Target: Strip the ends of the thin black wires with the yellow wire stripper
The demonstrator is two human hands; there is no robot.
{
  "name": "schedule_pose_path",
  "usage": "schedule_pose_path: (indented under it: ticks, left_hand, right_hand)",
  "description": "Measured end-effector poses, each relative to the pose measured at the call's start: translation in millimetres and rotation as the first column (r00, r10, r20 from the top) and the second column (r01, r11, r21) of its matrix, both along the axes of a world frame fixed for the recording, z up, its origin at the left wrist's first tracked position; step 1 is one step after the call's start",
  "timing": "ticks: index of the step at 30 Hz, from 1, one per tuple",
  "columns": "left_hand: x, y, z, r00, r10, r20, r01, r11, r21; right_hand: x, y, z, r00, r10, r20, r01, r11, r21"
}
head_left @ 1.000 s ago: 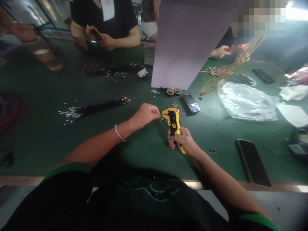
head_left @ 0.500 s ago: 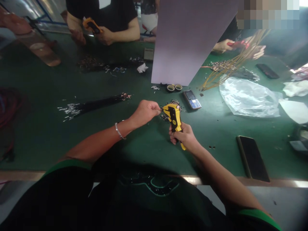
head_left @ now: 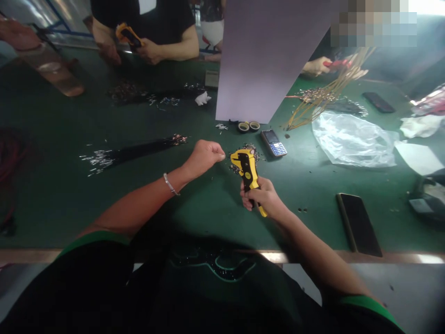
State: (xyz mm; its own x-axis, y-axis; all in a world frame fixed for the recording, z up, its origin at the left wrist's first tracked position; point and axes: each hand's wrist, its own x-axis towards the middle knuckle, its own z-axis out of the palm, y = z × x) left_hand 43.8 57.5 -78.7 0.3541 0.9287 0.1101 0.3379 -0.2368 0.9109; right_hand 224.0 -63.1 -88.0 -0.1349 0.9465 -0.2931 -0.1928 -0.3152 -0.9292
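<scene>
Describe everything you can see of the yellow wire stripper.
The wire stripper is a pistol-shaped hand tool with a yellow and black casing that looks like plastic, with a round mark on its side. It stands tilted, its head up and to the left, the yellow handle end pointing down and to the right. The right hand grips the handle. In view, its head overlaps a heap of wire offcuts; whether they touch cannot be told.
</scene>
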Motion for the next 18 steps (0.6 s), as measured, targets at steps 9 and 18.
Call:
schedule_pose_path:
  ticks: [9, 18]
  left_hand:
    - [4.7, -22.2, 9.0, 0.999, -0.034, -0.039, 0.037, 0.995, 0.088]
    - [-1.0, 2.9, 1.0, 0.992, 0.003, -0.122, 0.006, 0.997, 0.077]
  right_hand:
    - [2.2, 1.5, 0.5, 0.997, -0.042, 0.071, 0.04, 0.999, 0.032]
    - [0.5, 2.5, -3.2, 0.998, -0.036, -0.05, 0.035, 0.999, -0.018]
